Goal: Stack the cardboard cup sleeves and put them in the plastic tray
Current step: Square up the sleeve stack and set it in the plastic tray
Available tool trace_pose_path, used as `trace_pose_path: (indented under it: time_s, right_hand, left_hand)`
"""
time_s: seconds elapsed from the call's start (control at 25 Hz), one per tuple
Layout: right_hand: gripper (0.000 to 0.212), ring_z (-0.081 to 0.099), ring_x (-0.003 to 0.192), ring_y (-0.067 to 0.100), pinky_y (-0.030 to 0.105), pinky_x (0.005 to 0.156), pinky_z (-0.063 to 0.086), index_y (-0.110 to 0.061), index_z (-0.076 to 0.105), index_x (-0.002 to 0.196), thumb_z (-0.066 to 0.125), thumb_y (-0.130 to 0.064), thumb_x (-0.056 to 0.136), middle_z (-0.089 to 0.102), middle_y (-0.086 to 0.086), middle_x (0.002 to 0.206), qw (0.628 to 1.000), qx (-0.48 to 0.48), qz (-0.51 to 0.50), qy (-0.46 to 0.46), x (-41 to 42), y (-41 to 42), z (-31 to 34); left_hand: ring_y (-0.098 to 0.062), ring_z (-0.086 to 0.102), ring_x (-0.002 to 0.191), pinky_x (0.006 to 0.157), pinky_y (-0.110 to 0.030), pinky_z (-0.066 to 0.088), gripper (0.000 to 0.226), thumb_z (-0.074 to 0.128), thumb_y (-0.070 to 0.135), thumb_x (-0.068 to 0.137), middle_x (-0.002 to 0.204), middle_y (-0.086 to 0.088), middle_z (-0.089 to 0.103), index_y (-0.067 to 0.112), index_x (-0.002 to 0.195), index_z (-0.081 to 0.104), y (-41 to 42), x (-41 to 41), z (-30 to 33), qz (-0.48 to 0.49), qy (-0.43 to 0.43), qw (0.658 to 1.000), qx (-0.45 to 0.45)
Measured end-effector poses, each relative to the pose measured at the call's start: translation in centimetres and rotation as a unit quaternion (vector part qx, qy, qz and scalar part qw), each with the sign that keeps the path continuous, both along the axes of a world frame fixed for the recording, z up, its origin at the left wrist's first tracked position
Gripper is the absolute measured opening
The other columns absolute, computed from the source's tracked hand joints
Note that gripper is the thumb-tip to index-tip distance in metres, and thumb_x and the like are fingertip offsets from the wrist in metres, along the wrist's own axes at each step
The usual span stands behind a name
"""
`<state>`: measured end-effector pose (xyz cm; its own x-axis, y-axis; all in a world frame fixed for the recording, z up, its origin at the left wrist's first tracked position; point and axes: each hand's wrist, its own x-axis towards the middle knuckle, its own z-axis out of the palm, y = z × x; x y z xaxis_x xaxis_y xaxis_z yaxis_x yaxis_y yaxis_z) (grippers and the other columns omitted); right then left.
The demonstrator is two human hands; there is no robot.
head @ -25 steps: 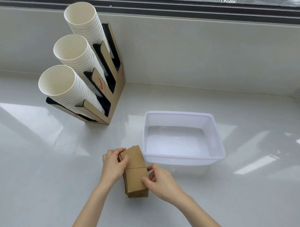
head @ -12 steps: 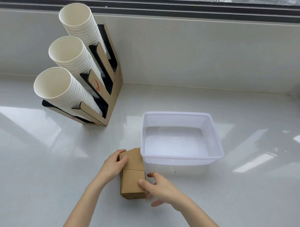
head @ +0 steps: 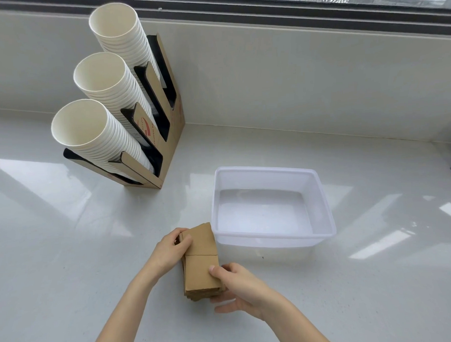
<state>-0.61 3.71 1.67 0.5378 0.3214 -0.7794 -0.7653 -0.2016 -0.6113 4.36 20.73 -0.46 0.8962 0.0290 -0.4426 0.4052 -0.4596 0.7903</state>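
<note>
The flat brown cardboard cup sleeves (head: 200,261) lay as one loose stack on the glossy white counter (head: 68,253), their far corner just beside the near-left wall of the translucent rectangular plastic tray (head: 322,205), which held nothing yet; the left hand (head: 171,250) curled over the far-left corner of the stack, fingertips pressing its edge, while the right hand (head: 238,285) pinched the near end, thumb on top and fingers tucked under; both grips closed on the sleeves, though how firmly could not be told. The lower layers fanned out unevenly at the near edge, so a lift from here might have let the bottom sleeves slide free and scatter; a grip biased to one end could have bowed the stack and split it at the visible seam; the tray's raised rim sat so close that a low carry would likely have caught the leading edge and nudged the light tray away.
</note>
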Motion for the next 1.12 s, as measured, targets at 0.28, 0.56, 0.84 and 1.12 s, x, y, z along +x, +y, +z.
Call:
trace_pose_path:
  time_s: [0.28,0.56,0.84,1.12]
  right_hand:
    - [0.043,0.059,0.111,0.022,0.028,0.089,0.052,-0.004,0.043,0.119,0.054,-0.031,0.088,0.056,0.012,0.124,0.998,-0.053,0.003,-0.031,-0.1,0.6,-0.6]
    - [0.044,0.06,0.11,0.021,0.035,0.098,0.05,-0.003,0.05,0.115,0.058,-0.033,0.084,0.06,0.011,0.122,0.995,-0.083,0.026,-0.054,-0.2,0.7,-1.6]
    - [0.051,0.059,0.109,0.022,0.038,0.1,0.048,-0.005,0.047,0.12,0.061,-0.033,0.081,0.059,0.009,0.123,0.993,-0.093,0.041,-0.067,-0.4,0.7,-2.1]
    - [0.06,0.06,0.109,0.021,0.034,0.097,0.05,-0.009,0.04,0.128,0.064,-0.03,0.077,0.057,0.009,0.122,0.99,-0.08,0.055,-0.1,-0.8,0.4,-1.8]
  left_hand:
    - [-0.005,0.053,0.096,0.079,-0.02,0.04,0.023,0.046,0.028,0.089,0.102,0.011,0.056,0.025,0.111,0.052,1.4,1.3,0.8,-0.133,0.061,0.989,0.003]
    - [-0.013,0.047,0.094,0.093,-0.028,0.037,0.037,0.045,0.043,0.07,0.098,0.001,0.05,0.014,0.092,0.052,1.8,2.8,1.6,-0.248,0.16,0.956,0.006]
    - [-0.015,0.045,0.115,0.097,-0.025,0.035,0.06,0.056,0.044,0.07,0.12,0.001,0.05,0.017,0.121,0.039,2.2,2.2,1.4,-0.24,0.19,0.951,-0.039]
    - [-0.013,0.06,0.101,0.076,-0.022,0.053,0.062,0.07,0.042,0.063,0.111,-0.004,0.058,0.019,0.114,0.044,3.8,-0.1,1.2,-0.147,0.15,0.97,-0.125]
